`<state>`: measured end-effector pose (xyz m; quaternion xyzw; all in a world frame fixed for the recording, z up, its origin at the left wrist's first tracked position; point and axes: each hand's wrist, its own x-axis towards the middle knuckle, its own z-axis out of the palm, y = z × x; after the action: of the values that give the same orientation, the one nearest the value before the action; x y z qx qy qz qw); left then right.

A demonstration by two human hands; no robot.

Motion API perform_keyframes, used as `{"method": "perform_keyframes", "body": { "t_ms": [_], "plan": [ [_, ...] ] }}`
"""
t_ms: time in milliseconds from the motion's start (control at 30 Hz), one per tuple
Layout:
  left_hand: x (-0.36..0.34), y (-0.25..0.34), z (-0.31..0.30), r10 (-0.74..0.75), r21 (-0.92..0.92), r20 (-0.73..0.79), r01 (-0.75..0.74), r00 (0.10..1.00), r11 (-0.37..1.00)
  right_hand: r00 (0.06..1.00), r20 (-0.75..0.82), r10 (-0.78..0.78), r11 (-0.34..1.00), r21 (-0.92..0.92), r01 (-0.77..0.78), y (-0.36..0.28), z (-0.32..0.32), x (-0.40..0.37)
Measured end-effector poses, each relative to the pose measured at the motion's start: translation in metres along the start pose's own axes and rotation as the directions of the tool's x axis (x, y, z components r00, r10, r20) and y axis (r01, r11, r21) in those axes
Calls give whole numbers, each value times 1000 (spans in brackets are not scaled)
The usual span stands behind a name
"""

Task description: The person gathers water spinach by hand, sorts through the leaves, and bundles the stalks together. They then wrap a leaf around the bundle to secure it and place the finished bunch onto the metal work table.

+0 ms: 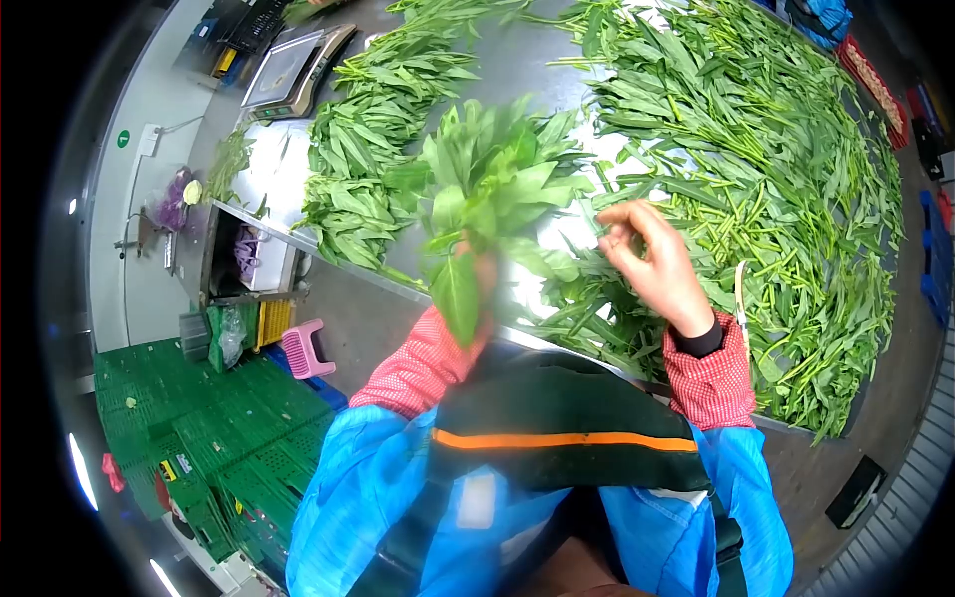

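My left hand (pixel 484 271) is closed around an upright bunch of leafy greens (pixel 487 174) that looks like water spinach. Its leaves are blurred and cover most of that hand. To the right of the bunch is my right hand (pixel 657 267), its thumb and fingers pinched together above the table. Whatever may be between those fingertips is too small to make out. A large heap of the same greens (pixel 736 149) spreads over the right side of the metal table (pixel 517 60). Another row of greens (pixel 363 149) lies along the left side.
A weighing scale (pixel 298 72) stands at the table's far left. Green plastic crates (pixel 189 418) are stacked on the floor at left, near a pink stool (pixel 306 348). Beyond the table's right edge are a red crate (pixel 875 90) and a blue pallet (pixel 933 259).
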<state>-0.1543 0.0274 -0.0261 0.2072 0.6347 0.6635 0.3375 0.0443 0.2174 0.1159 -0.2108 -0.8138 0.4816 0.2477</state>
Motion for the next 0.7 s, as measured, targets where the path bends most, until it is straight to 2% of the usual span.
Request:
{"method": "perform_keyframes", "body": {
  "t_ms": [33,67,133,200,300,400,433,533,633,700],
  "plan": [
    [0,2,2,-16,-30,11,16,1000,999,992,60,112,977,175,-121,-5,4,-2],
    [0,3,4,-31,-62,25,32,999,998,988,67,142,968,197,-152,-7,10,-3],
    [0,8,11,-60,-124,60,67,996,990,995,96,15,1000,-5,-15,-12,19,-2],
    [-1,14,18,-90,-185,100,107,991,977,996,41,-84,985,-146,89,-17,32,-2],
    [-1,21,29,-133,-273,156,172,979,946,980,-5,-198,957,-218,192,-21,50,-3],
    [0,25,37,-166,-353,202,230,965,907,986,105,-126,970,-197,145,-16,60,-8],
    [0,26,39,-173,-376,209,243,962,894,982,71,-177,970,-155,186,-18,62,-7],
    [1,26,41,-187,-454,200,260,962,852,986,103,-130,952,-264,153,-20,68,-7],
    [5,27,41,-197,-535,172,259,965,804,976,88,-201,927,-305,219,-14,74,-9],
    [5,28,44,-205,-586,151,255,967,769,933,298,-201,978,12,207,-16,67,-10]
  ]
}}
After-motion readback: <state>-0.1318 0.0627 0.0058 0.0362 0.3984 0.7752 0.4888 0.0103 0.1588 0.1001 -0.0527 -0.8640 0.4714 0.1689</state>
